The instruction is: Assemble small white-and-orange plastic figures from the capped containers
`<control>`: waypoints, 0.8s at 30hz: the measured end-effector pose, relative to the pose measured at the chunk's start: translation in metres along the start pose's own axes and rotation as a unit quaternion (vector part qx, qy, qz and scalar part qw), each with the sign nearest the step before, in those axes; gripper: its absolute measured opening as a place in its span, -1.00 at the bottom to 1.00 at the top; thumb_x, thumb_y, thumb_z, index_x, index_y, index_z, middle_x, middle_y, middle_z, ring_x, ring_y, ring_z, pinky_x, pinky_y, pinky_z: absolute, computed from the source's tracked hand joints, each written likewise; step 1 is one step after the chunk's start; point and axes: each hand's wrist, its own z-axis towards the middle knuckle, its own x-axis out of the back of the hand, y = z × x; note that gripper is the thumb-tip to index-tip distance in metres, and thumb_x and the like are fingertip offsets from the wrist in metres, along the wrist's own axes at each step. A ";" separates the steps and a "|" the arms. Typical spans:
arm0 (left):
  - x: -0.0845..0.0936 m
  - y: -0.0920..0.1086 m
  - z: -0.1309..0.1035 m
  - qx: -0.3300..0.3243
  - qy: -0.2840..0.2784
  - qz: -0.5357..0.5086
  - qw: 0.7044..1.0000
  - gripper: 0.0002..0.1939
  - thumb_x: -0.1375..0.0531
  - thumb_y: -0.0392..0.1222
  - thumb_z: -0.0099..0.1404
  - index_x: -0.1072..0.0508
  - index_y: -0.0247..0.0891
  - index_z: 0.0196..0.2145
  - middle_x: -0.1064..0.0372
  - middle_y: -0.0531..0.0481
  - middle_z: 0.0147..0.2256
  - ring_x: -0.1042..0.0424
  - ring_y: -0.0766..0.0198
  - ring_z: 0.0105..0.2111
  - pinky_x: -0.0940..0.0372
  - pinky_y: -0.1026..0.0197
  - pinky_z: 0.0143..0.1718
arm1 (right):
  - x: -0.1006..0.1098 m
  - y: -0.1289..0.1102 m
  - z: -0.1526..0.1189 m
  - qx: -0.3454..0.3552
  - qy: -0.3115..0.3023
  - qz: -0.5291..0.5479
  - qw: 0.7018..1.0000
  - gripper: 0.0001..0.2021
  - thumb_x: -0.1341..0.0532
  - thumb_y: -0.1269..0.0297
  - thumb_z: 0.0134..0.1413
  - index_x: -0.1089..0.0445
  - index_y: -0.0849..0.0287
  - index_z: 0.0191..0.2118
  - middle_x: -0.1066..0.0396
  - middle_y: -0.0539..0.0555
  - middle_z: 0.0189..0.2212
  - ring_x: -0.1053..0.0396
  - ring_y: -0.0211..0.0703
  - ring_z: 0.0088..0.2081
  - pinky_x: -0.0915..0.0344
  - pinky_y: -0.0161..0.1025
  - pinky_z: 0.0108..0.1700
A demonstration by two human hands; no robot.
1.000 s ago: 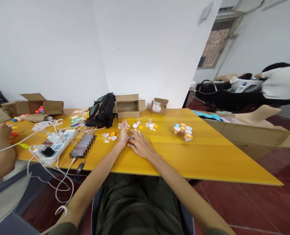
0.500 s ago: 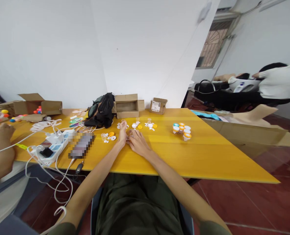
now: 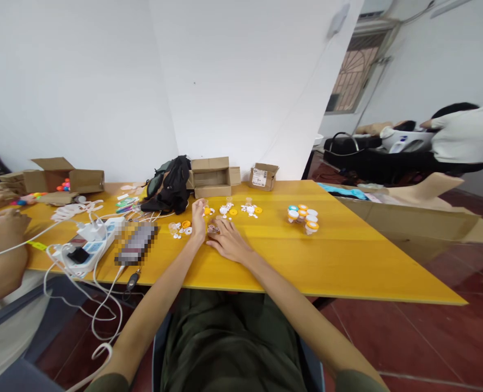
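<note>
My right hand [image 3: 230, 240] rests on the yellow table, its fingers closed around a small clear cup [image 3: 213, 229] that lies on its side. To its left, my left hand [image 3: 198, 220] stands on edge beside a small pile with an orange ring [image 3: 207, 210]; whatever its fingers may hold is too small to make out. Left of that hand are a clear cup [image 3: 172, 228], an orange ring [image 3: 185, 224] and several white parts. Beyond my hands lie two more piles, with yellow discs [image 3: 233, 212] [image 3: 258, 210] and white pieces.
Capped jars [image 3: 302, 215] stand together on the right. Behind are a black bag [image 3: 171, 185], an open carton [image 3: 211, 177] and a small box [image 3: 263, 177]. A phone [image 3: 137, 245], power strip [image 3: 98, 245] and cables lie left. Another person's hands [image 3: 10, 223] are at far left.
My left hand has moved slightly left, away from my right hand, uncovering the orange ring behind it. The clear cup by my right fingers shows more plainly. The other person's hands have shifted.
</note>
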 end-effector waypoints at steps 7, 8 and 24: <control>0.000 -0.008 0.000 -0.027 -0.018 0.048 0.998 -0.88 -0.15 -0.07 0.33 -0.42 -0.12 -0.26 -0.44 0.00 -0.12 -0.40 0.19 0.03 -0.23 0.17 0.12 | -0.005 0.004 -0.001 0.003 0.042 -0.006 0.999 -0.77 -0.17 0.15 0.31 -0.54 0.13 -0.19 -0.36 0.25 0.11 -0.24 0.09 0.16 -0.26 0.08 0.15; 0.001 -0.009 0.000 -0.031 -0.021 0.060 0.997 -0.88 -0.14 -0.08 0.34 -0.42 -0.13 -0.25 -0.44 0.00 -0.11 -0.40 0.19 0.03 -0.23 0.17 0.12 | -0.005 0.005 -0.002 0.002 0.054 -0.005 0.999 -0.77 -0.17 0.17 0.31 -0.54 0.13 -0.19 -0.37 0.24 0.10 -0.25 0.10 0.14 -0.28 0.08 0.12; 0.007 -0.014 -0.008 -0.057 -0.095 0.336 0.935 -0.73 -0.06 -0.06 0.43 -0.32 -0.16 -0.42 -0.43 0.02 -0.37 -0.45 0.17 -0.31 -0.33 0.12 -0.12 | -0.004 0.056 -0.022 -0.141 0.227 0.061 0.962 -0.74 -0.08 0.26 0.32 -0.54 0.07 -0.21 -0.42 0.18 -0.12 -0.35 0.07 -0.02 -0.32 0.04 0.07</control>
